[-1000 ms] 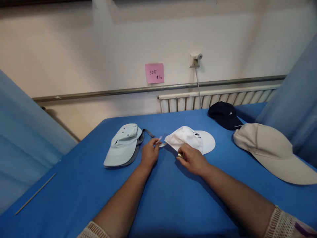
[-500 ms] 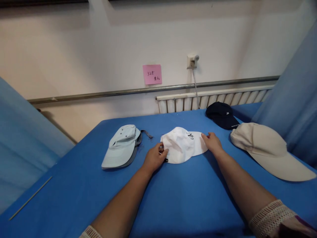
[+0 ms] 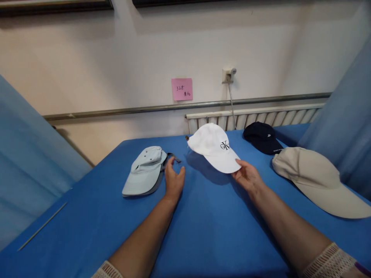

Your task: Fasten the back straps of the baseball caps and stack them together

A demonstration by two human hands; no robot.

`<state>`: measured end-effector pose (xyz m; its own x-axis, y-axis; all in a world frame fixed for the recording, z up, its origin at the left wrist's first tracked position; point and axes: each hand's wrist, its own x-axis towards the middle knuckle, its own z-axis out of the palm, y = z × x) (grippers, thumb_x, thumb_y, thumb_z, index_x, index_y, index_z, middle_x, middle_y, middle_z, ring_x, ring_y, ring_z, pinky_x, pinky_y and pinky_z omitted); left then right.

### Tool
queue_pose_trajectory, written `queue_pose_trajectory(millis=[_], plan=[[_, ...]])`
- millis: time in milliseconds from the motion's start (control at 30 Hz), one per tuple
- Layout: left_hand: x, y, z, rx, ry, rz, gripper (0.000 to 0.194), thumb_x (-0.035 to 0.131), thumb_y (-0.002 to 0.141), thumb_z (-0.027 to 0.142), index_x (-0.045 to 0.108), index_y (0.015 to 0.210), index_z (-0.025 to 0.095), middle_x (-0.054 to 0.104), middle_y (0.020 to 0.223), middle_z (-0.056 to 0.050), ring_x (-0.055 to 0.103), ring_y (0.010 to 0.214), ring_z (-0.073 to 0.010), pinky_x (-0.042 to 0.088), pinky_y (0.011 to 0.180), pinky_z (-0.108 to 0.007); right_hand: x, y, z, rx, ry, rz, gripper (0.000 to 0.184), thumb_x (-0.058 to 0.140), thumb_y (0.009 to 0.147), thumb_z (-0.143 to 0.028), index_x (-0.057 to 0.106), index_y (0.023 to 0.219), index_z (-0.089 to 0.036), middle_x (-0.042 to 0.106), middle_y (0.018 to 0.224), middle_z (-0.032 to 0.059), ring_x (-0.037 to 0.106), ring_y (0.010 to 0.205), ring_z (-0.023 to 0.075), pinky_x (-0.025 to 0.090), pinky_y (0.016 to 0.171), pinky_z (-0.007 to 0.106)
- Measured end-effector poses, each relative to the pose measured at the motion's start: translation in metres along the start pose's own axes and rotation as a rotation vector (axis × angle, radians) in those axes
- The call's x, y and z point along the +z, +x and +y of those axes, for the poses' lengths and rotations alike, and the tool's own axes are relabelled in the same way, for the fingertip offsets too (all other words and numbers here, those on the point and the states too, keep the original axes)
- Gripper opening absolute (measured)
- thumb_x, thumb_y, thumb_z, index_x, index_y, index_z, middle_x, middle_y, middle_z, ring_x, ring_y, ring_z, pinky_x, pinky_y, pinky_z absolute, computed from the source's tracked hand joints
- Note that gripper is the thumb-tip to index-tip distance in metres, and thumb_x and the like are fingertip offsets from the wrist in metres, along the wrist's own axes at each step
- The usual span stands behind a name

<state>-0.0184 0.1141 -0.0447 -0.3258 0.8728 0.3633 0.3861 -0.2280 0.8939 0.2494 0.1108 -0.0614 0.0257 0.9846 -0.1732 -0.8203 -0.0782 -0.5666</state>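
1. Cap (image 3: 207, 139): white, mid-scene, tilted with brim (image 3: 222, 162) low toward us and right; looks raised off the table (image 3: 208, 235), shadow beneath.
2. Handling, our guess: light. Crown is soft fabric, dents under a squeeze; brim is stiffer, so it steers the rest. Nothing looks fragile; cloth should grip, not slip.
3. Where to hold: brim's outer edge works for us, flat and firm, and it spares crown and logo (image 3: 224, 145). Trade-off: one-edge hold leaves the crown cantilevered, so we'd expect some sag or twist. Second hand under the back would steady it.
4. Right hand (image 3: 247, 177): pinching the brim's outer edge, thumb above, fingers below.
5. Left hand (image 3: 174, 180): holding nothing we can make out, thumb and forefinger spread, right by a grey strap (image 3: 175, 158). We can't tell if it's touching.
6. Left of that: blue cap (image 3: 145, 170) stacked on grey cap (image 3: 158, 183), brims toward us and left.
7. Right side: navy cap (image 3: 259, 136) at the back, beige cap (image 3: 319, 170) nearer us. We can't tell if they touch.
8. Further out: thin stick (image 3: 42, 227) on the table's left; pink note (image 3: 182, 89) and socket (image 3: 227, 76) on the wall.
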Motion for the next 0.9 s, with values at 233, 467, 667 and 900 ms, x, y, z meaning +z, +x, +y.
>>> queue_pose_trajectory(millis=[233,467,667,900], plan=[[0.024,-0.055,0.019,-0.62,-0.676,-0.63,0.04,0.074,0.076,0.036,0.062,0.107,0.014,0.067,0.112,-0.014,0.066,0.095,-0.0198,0.05,0.084,-0.031,0.024,-0.031,0.05,0.258,0.012,-0.156,0.037,0.07,0.075,-0.007,0.063,0.109,-0.017,0.075,0.098,0.0043,0.07,0.082,0.0146,0.058,0.07,0.023],[0.005,-0.033,0.033,-0.615,-0.831,-0.369,0.022,0.073,0.074,0.016,0.064,0.094,0.014,0.071,0.096,-0.007,0.066,0.078,-0.0128,0.055,0.077,-0.025,0.02,-0.035,0.047,0.358,-0.288,-0.315,0.029,0.076,0.075,-0.025,0.066,0.1,-0.014,0.074,0.098,0.0081,0.07,0.081,0.015,0.054,0.073,0.025],[-0.08,0.016,0.046,-0.371,-0.785,-0.002,0.005,0.065,0.078,0.01,0.063,0.079,0.014,0.069,0.077,-0.002,0.065,0.067,-0.011,0.058,0.07,-0.023,0.015,-0.029,0.04,0.331,-0.408,-0.28,0.017,0.074,0.077,-0.025,0.065,0.088,-0.015,0.073,0.093,0.0073,0.069,0.074,0.0126,0.052,0.069,0.024],[-0.161,0.007,0.009,-0.549,-0.642,0.238,0.009,0.06,0.078,0.0,0.06,0.077,0.009,0.068,0.068,-0.004,0.066,0.058,-0.012,0.059,0.057,-0.02,0.014,-0.028,0.043,0.34,-0.449,-0.305,0.018,0.075,0.076,-0.025,0.065,0.087,-0.015,0.073,0.091,0.0069,0.067,0.07,0.0107,0.051,0.066,0.023]])
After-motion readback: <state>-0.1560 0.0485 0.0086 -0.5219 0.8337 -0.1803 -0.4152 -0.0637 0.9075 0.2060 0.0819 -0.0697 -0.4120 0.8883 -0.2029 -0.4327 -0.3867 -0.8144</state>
